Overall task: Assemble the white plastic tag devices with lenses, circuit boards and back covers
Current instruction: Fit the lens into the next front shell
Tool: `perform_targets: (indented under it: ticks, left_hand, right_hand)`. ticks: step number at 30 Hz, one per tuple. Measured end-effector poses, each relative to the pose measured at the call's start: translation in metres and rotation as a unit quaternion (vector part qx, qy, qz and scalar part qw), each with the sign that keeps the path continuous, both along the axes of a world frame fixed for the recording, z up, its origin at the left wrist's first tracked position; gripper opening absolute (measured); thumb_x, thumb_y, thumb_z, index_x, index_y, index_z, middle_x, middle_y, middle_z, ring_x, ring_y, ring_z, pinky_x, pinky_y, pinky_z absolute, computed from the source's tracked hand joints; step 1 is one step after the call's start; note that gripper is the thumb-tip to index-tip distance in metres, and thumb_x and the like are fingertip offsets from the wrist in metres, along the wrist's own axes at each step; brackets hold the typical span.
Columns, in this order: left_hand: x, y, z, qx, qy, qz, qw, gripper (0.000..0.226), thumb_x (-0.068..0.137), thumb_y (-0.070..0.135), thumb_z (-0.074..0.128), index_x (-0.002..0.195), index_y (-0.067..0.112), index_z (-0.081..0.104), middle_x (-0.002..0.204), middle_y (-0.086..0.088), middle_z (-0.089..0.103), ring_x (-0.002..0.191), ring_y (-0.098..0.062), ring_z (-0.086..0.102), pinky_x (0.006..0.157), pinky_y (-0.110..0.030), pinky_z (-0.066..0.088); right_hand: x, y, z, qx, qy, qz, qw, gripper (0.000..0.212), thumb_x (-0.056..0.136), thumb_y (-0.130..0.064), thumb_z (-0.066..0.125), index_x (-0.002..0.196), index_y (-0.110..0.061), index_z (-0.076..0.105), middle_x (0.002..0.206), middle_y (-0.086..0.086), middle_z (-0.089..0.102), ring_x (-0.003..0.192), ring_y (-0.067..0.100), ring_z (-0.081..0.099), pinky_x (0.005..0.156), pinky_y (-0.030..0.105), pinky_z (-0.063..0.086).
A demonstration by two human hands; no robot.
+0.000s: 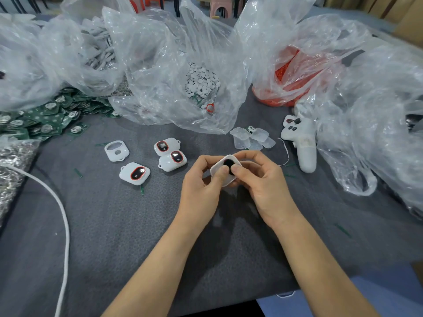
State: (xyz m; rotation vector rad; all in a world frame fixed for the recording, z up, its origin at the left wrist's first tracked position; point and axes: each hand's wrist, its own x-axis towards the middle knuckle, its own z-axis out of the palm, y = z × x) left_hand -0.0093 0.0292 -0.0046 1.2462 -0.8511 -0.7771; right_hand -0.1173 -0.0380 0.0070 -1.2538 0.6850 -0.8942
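Head view: your left hand (201,186) and right hand (263,179) pinch the smooth white rounded-square tag shell (219,167) beside its dark oval lens (228,164), above the grey felt-like table (137,225). Beyond, crinkled clear bags (155,65) hold white round discs (201,82) and orange parts (288,76); green circuit boards (41,120) lie heaped loose.

No legible text, label, brand or number. Green circuit boards (41,121): pale print, too small to read. Assembled tags (135,173): tiny window marks, unreadable.

head cam, looks fwd-down, close over table (114,225)
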Motion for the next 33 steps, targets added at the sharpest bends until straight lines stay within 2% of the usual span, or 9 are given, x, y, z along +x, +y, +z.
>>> perform_targets:
  ticks: [4,7,9,12,17,23,27,30,33]
  left_hand:
    - [-0.0019,0.0019,0.0037,-0.015,-0.006,-0.046,0.999,0.032,0.088,0.0,0.064,0.115,0.016,0.061,0.101,0.005,0.069,0.091,-0.009,0.065,0.081,-0.024,0.054]
    - [-0.0034,0.0021,0.0048,-0.02,-0.016,-0.045,0.999,0.039,0.084,-0.004,0.068,0.114,0.02,0.061,0.101,0.007,0.07,0.091,-0.005,0.065,0.078,-0.018,0.051]
    - [-0.0046,0.0028,0.0055,-0.028,-0.013,-0.034,0.999,0.039,0.082,-0.004,0.07,0.114,0.018,0.062,0.102,0.005,0.07,0.092,-0.005,0.066,0.078,-0.016,0.05]
    - [-0.0056,0.0034,0.006,-0.034,-0.033,-0.022,0.999,0.039,0.081,-0.005,0.07,0.112,0.015,0.062,0.101,0.004,0.07,0.092,-0.005,0.066,0.079,-0.016,0.05]
    - [-0.0084,0.0041,0.0055,-0.02,-0.085,-0.002,0.996,0.035,0.076,0.009,0.071,0.107,0.025,0.064,0.098,0.006,0.07,0.092,-0.013,0.067,0.083,-0.03,0.054]
    - [-0.009,0.0035,0.0045,-0.007,-0.131,0.039,0.991,0.034,0.077,0.007,0.075,0.107,0.021,0.064,0.093,0.007,0.07,0.085,-0.009,0.067,0.077,-0.024,0.053]
    - [-0.0096,0.0039,0.0056,-0.004,-0.158,0.044,0.986,0.035,0.078,0.007,0.075,0.109,0.021,0.064,0.095,0.006,0.069,0.086,-0.01,0.066,0.077,-0.026,0.054]
    - [-0.0092,0.0038,0.0068,-0.021,-0.19,0.053,0.98,0.037,0.078,0.005,0.073,0.111,0.021,0.064,0.099,0.004,0.066,0.09,-0.012,0.064,0.08,-0.031,0.053]
    - [-0.0076,0.0038,0.0069,-0.042,-0.237,0.059,0.969,0.041,0.08,0.003,0.066,0.116,0.022,0.064,0.099,0.004,0.059,0.09,-0.009,0.061,0.079,-0.023,0.05]
  right_hand:
    - [-0.0014,-0.0025,0.0013,0.089,-0.062,-0.003,0.994,0.016,0.084,0.004,0.061,0.09,-0.011,0.063,0.081,0.007,0.072,0.076,0.02,0.069,0.066,0.028,0.056]
    - [-0.001,-0.0025,0.0009,0.074,-0.046,-0.011,0.996,0.018,0.085,0.005,0.061,0.09,-0.012,0.064,0.081,0.006,0.072,0.079,0.022,0.069,0.074,0.032,0.057]
    - [-0.0005,-0.0017,0.0013,0.07,-0.044,-0.007,0.997,0.019,0.085,0.006,0.061,0.092,-0.012,0.064,0.082,0.007,0.071,0.08,0.022,0.068,0.077,0.033,0.056]
    - [-0.0006,-0.0015,0.0028,0.1,-0.066,0.016,0.993,0.022,0.083,0.009,0.06,0.094,-0.01,0.063,0.082,0.009,0.071,0.077,0.021,0.069,0.074,0.03,0.058]
    - [-0.001,-0.001,0.0034,0.114,-0.067,0.045,0.99,0.023,0.087,0.008,0.054,0.099,-0.01,0.064,0.085,0.007,0.072,0.08,0.018,0.07,0.072,0.028,0.058]
    - [0.0015,0.0014,0.002,0.09,-0.044,0.092,0.991,0.033,0.097,0.003,0.042,0.117,-0.013,0.061,0.1,0.008,0.068,0.094,0.017,0.067,0.077,0.024,0.054]
    - [0.0011,0.0018,0.0021,0.071,-0.029,0.092,0.993,0.033,0.097,0.003,0.041,0.116,-0.015,0.062,0.1,0.008,0.068,0.095,0.018,0.066,0.081,0.027,0.055]
    - [0.0011,0.0023,0.0025,0.038,0.001,0.066,0.997,0.029,0.096,0.001,0.047,0.111,-0.016,0.064,0.097,0.006,0.069,0.095,0.019,0.067,0.084,0.031,0.055]
    - [-0.0006,0.0021,0.0034,-0.037,0.052,0.019,0.998,0.02,0.093,-0.005,0.056,0.1,-0.021,0.066,0.092,0.003,0.071,0.091,0.017,0.068,0.081,0.03,0.055]
